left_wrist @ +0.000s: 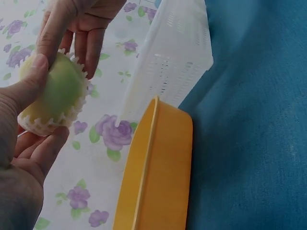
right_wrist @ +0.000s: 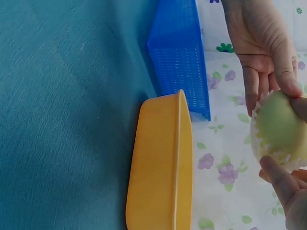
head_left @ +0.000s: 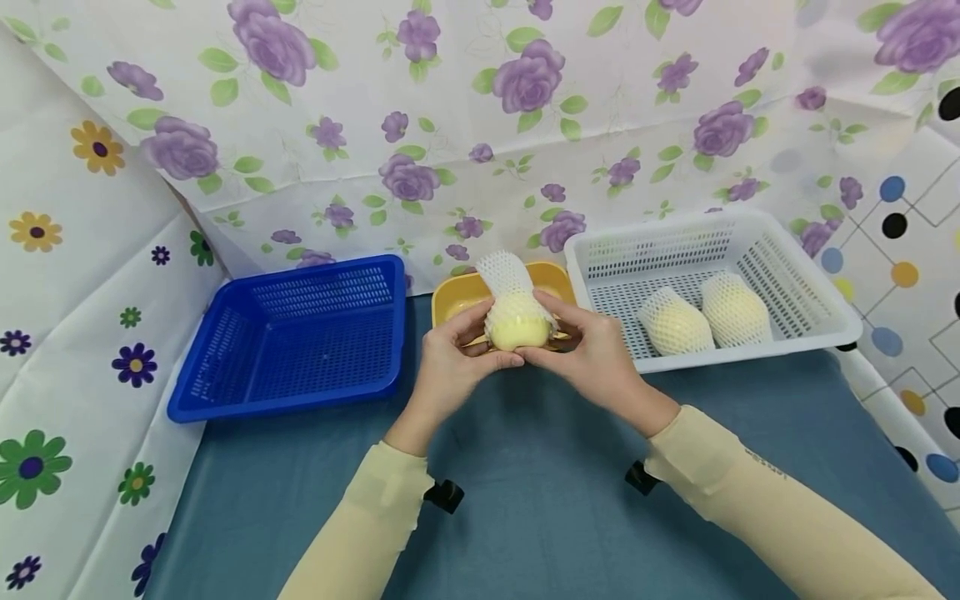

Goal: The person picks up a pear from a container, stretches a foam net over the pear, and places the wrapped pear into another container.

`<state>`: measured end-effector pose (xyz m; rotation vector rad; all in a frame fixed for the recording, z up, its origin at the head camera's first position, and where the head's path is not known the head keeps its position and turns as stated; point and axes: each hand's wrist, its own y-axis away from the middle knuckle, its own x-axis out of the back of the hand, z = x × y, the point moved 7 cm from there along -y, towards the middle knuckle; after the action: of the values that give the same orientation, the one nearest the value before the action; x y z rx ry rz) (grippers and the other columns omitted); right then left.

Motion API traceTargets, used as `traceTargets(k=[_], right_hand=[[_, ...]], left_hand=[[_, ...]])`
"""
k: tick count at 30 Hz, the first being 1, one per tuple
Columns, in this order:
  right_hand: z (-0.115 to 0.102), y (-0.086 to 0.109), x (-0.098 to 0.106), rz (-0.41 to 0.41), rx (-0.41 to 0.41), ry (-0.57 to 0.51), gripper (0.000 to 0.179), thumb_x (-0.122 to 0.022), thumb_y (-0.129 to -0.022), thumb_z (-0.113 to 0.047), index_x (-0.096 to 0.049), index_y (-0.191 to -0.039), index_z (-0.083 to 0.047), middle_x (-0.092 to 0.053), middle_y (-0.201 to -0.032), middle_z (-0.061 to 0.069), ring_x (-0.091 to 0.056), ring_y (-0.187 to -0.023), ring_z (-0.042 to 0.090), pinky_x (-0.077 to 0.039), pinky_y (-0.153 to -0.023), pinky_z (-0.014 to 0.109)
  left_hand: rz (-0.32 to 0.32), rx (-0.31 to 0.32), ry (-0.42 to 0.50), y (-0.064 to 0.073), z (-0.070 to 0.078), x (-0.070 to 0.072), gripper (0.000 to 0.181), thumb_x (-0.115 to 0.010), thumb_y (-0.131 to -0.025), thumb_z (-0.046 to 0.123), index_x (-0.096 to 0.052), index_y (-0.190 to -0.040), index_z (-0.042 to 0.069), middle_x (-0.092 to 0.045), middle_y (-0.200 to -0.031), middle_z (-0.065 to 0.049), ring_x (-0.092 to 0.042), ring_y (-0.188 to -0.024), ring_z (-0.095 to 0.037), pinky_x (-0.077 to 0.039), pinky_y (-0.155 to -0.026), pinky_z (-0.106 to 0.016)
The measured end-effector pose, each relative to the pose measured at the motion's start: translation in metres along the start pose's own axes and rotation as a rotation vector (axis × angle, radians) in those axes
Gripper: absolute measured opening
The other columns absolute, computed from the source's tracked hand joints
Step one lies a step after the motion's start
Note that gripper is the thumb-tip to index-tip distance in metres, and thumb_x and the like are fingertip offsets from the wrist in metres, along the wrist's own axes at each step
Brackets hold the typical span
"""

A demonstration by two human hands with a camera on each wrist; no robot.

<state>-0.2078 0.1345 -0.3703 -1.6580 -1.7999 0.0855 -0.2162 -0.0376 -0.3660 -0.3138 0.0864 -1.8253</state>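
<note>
A round yellow-green fruit (head_left: 519,328) sits partly inside a white foam net sleeve (head_left: 504,273), its bare end facing the person. From the left, my left hand (head_left: 454,346) grips it with the thumb across the near side. On the opposite side my right hand (head_left: 596,354) holds it the same way, and the thumb tips nearly meet. In the left wrist view the smooth skin of the fruit (left_wrist: 64,88) shows inside the net's ragged rim. Both hands hold it raised above the yellow tray (head_left: 456,293), whose inside is mostly hidden.
At the left a blue basket (head_left: 330,392) stands on the blue-green tabletop (head_left: 525,500). On the right is a white basket (head_left: 750,354) with two net-wrapped fruits (head_left: 678,327) in it. Floral sheets (head_left: 450,125) close off the back and sides.
</note>
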Motion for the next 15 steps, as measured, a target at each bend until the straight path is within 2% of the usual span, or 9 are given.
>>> traceTargets(k=[3, 8, 11, 15], right_hand=[[0.002, 0.001, -0.001, 0.006, -0.022, -0.047, 0.069, -0.077, -0.075, -0.027, -0.048, -0.136, -0.014, -0.054, -0.134, 0.007, -0.066, -0.103, 0.018, -0.058, -0.072, 0.034], [-0.001, 0.003, 0.002, 0.071, -0.009, -0.049, 0.07, -0.079, -0.073, -0.028, -0.049, -0.135, -0.012, -0.056, -0.131, 0.007, -0.067, -0.099, 0.014, -0.058, -0.071, 0.03], [-0.006, 0.005, 0.004, 0.115, 0.025, -0.059, 0.067, -0.08, -0.071, -0.023, -0.053, -0.131, -0.01, -0.058, -0.129, 0.008, -0.068, -0.095, 0.016, -0.058, -0.07, 0.03], [-0.015, 0.006, 0.008, 0.172, 0.069, -0.054, 0.061, -0.082, -0.068, -0.016, -0.06, -0.124, -0.006, -0.063, -0.121, 0.011, -0.069, -0.093, 0.019, -0.058, -0.071, 0.031]], left_hand=[[0.043, -0.01, -0.008, 0.001, -0.001, 0.001, 0.073, -0.081, -0.069, 0.01, -0.05, -0.135, 0.007, -0.059, -0.129, -0.006, -0.063, -0.11, -0.018, -0.053, -0.085, -0.042], [0.099, -0.04, -0.08, 0.002, 0.004, 0.002, 0.073, -0.083, -0.067, 0.015, -0.052, -0.133, 0.009, -0.061, -0.124, -0.005, -0.063, -0.108, -0.018, -0.055, -0.085, -0.039], [0.092, -0.054, -0.116, 0.0, 0.009, 0.002, 0.079, -0.084, -0.067, 0.015, -0.047, -0.137, 0.009, -0.057, -0.124, -0.005, -0.058, -0.111, -0.018, -0.054, -0.088, -0.036], [0.041, -0.019, -0.108, -0.002, 0.007, 0.001, 0.084, -0.082, -0.069, 0.016, -0.04, -0.142, 0.009, -0.05, -0.124, -0.004, -0.051, -0.114, -0.015, -0.052, -0.093, -0.034]])
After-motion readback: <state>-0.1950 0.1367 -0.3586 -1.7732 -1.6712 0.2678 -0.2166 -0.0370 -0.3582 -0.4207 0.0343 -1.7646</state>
